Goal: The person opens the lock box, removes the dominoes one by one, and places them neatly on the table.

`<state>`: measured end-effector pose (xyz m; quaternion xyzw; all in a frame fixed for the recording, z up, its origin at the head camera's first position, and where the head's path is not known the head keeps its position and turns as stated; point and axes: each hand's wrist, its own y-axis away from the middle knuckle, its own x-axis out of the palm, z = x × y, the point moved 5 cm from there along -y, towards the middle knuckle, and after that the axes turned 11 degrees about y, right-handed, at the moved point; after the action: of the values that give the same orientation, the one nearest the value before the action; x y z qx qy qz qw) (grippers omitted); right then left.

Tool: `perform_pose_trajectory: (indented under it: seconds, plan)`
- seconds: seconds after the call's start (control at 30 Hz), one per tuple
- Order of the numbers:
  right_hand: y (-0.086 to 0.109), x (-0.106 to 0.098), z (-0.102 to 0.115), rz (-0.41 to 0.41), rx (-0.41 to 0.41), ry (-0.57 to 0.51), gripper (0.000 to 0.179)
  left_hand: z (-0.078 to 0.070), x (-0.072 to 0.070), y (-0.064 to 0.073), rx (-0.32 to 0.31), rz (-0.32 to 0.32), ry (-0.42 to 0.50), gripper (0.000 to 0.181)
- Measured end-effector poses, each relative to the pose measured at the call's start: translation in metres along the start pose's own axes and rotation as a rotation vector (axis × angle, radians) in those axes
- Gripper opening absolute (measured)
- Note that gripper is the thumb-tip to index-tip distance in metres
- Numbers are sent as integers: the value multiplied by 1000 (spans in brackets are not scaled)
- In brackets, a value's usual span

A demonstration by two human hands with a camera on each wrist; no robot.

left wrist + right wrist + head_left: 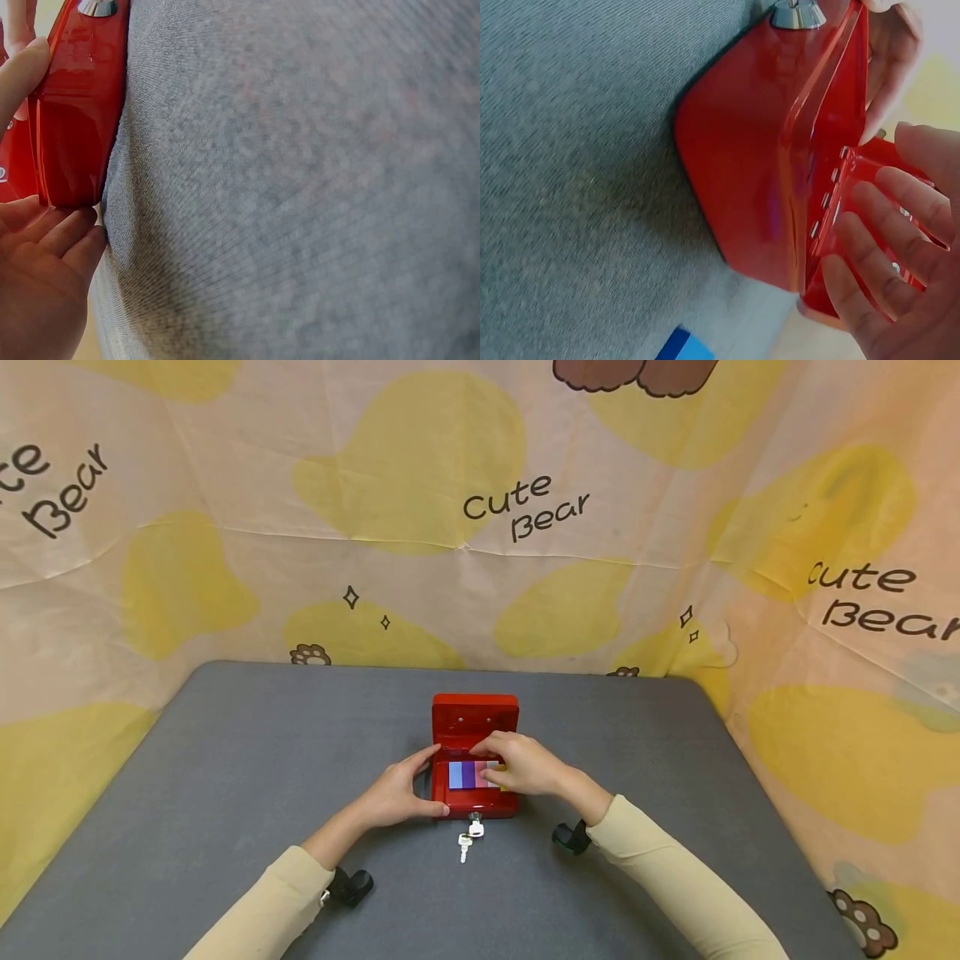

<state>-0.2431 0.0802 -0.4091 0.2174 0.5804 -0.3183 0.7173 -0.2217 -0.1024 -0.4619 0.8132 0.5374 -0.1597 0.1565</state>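
Observation:
A red metal cash box [438, 797] stands on the table with its lid [475, 714] raised at the back. Inside it lie flat coloured strips [468, 775], side by side: light blue, purple, pink, a pale one and some yellow. My left hand [397, 792] holds the box's left side, thumb at the front corner, fingers along the side. Over the right part of the box hovers my right hand [528, 764], thumb and fingers spread above the strips. In the right wrist view its fingers [877, 277] look loosely extended, holding nothing.
A key [476, 829] sits in the front lock, and a second key [464, 847] hangs from it. The right wrist view has a blue block [684, 346] on the grey tabletop [315, 735]. A printed cloth [420, 468] hangs behind the table.

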Motion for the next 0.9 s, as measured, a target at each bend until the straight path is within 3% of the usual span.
perform_pose_trajectory:
  seconds: [0.9]
  plan:
    - [-15, 24, 23, 63, -138, 171, 30, -1, 0, 0, 28, 3, -17, 91]
